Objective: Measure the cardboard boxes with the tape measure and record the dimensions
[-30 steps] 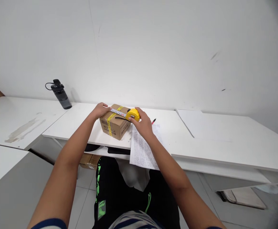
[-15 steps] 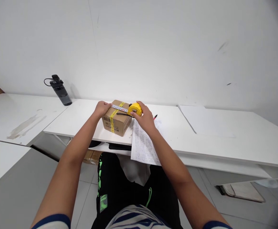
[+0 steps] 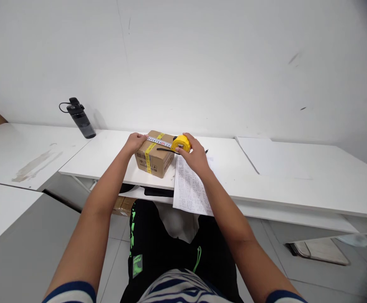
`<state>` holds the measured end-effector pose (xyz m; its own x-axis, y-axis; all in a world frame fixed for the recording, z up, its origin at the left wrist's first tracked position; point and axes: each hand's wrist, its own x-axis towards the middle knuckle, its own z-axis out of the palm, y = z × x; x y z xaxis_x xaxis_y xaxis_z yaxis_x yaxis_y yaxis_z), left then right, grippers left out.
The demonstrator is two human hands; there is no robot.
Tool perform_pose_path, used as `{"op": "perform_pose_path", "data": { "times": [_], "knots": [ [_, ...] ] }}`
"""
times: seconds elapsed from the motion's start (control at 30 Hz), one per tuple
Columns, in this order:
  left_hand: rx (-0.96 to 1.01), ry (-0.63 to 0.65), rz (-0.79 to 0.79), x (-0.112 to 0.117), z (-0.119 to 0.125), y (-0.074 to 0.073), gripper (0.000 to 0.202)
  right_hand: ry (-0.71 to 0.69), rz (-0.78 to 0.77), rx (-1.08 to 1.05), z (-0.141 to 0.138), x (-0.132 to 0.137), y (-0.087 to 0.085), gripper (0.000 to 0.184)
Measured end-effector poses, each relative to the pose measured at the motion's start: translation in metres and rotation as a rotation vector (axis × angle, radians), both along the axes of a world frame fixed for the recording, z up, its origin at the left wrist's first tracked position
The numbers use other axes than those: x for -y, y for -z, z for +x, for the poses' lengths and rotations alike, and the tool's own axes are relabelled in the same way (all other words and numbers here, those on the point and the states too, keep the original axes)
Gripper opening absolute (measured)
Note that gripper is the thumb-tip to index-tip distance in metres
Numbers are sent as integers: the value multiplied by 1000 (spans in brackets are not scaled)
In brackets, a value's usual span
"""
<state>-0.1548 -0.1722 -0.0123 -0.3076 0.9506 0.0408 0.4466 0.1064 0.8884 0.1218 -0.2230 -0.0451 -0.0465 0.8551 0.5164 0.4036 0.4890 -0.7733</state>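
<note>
A small cardboard box point(image 3: 158, 162) with yellow tape stands on the white desk. My right hand point(image 3: 196, 155) is closed round a yellow tape measure point(image 3: 180, 144) at the box's right top edge. Its white blade point(image 3: 159, 141) lies stretched across the top of the box, with printed numbers showing. At the left edge of the box, my left hand point(image 3: 135, 142) pinches the blade's end, which the fingers hide. A black wrist strap point(image 3: 166, 150) hangs from the case over the box top.
Handwritten sheets point(image 3: 190, 189) lie right of the box, overhanging the desk's front edge, with a pen point(image 3: 206, 152) partly hidden behind my right hand. A dark water bottle point(image 3: 81, 120) stands at the back left. Blank paper point(image 3: 255, 153) lies further right on the desk point(image 3: 312, 181).
My right hand has moved slightly right with the tape measure, drawing out a little more blade. My left hand stays at the box's left edge.
</note>
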Motion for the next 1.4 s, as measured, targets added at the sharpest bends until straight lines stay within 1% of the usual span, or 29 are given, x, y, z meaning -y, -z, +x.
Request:
{"op": "perform_pose_path", "data": {
  "times": [0.17,0.33,0.5,0.6,0.67,0.73,0.83,0.9,1.0,1.07,1.13,1.23,1.3,1.37,1.4],
  "knots": [
    [5,21,-54,-5,-3,3,28,-1,15,11,-4,-2,4,62],
    [-34,0,-11,-3,-1,3,30,-2,25,13,-7,-5,6,62],
    [-82,4,23,-1,0,3,33,0,-13,15,-7,2,4,62],
    [-155,-10,15,1,-2,2,42,6,-40,8,-7,3,3,60],
    [-222,-4,15,5,-3,-1,51,13,-55,-25,-5,-1,3,59],
    [-268,35,20,14,-4,-3,57,25,-52,-92,-2,-7,3,59],
    [-313,122,18,36,-9,-6,62,32,1,-197,3,-14,1,63],
    [-367,160,28,54,-16,-5,64,-25,10,-256,5,-14,-1,66],
    [-589,128,26,76,-32,2,59,-202,-31,-341,3,-11,-6,71],
    [-772,81,0,84,-43,9,56,-323,-30,-383,-2,-10,-12,76],
    [-897,41,-4,89,-48,17,55,-425,-30,-388,-12,-9,-19,81],
    [-1022,-60,56,94,-45,24,49,-550,-76,-335,-33,-8,-31,88],
    [-1071,-119,121,98,-37,21,51,-616,-104,-293,-50,-7,-37,89],
    [-1054,-150,161,101,-29,12,48,-656,-120,-239,-66,-5,-41,86],
    [-1011,-161,163,102,-27,6,44,-662,-122,-206,-73,-4,-42,83]
  ]
}}
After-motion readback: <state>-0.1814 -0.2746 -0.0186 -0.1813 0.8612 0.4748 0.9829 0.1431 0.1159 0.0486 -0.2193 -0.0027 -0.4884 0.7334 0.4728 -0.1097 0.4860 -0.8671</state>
